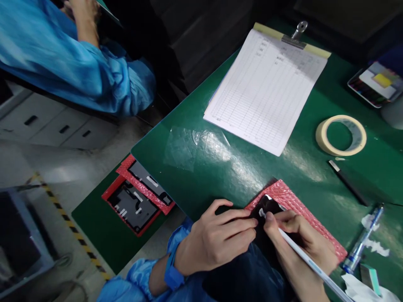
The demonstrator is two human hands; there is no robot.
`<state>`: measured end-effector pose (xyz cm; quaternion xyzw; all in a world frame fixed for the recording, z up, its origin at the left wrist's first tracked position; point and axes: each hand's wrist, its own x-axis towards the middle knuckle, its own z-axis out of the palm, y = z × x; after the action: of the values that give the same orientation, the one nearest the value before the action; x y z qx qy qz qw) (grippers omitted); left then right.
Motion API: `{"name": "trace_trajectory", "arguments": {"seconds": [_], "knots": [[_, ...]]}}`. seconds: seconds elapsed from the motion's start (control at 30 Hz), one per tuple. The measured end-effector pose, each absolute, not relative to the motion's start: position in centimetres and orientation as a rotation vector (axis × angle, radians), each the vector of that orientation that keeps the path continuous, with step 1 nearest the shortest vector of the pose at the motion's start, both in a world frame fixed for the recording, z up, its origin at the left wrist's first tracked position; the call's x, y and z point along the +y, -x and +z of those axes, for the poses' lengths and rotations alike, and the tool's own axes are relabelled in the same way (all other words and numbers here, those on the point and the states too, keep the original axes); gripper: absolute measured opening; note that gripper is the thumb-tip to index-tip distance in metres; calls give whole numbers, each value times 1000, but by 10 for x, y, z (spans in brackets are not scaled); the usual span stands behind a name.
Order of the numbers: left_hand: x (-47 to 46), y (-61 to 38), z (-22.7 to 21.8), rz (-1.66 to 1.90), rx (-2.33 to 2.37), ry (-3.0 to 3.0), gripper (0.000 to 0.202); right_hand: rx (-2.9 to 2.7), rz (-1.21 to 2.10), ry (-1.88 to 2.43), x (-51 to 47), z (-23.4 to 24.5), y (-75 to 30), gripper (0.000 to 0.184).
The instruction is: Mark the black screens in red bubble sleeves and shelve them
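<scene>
A dark, glossy flat part [262, 233] lies on red bubble wrap [310, 220] at the table's near edge. My left hand [217, 239], with a blue band at the wrist, rests its outstretched fingers on the left side of this part. Between the fingers of my right hand [302, 243] is a slim white pen-like tool [310, 264], slanting down to the right. The right thumb tip is beside a small whitish patch [262, 212] on the dark part. My right hand hides the tool's working end, if it reaches the part.
On the green table [189, 184] lie a clipboard with printed sheets [264, 92], a masking tape roll [321, 138], a black-handled blade-like tool [349, 182] and a blue pen [363, 239]. Similar parts in red wrap [135, 205] sit lower left. A co-worker's blue sleeve [94, 79] is upper left.
</scene>
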<state>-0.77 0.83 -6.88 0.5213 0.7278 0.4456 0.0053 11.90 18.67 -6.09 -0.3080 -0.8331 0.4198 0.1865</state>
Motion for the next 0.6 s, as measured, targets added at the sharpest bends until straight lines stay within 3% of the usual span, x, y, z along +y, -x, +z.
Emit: {"name": "trace_trajectory", "arguments": {"seconds": [0.6], "knots": [[7, 8, -66, 1369, 2281, -1610, 12, -2293, 1250, 897, 175, -54, -111, 53]]}}
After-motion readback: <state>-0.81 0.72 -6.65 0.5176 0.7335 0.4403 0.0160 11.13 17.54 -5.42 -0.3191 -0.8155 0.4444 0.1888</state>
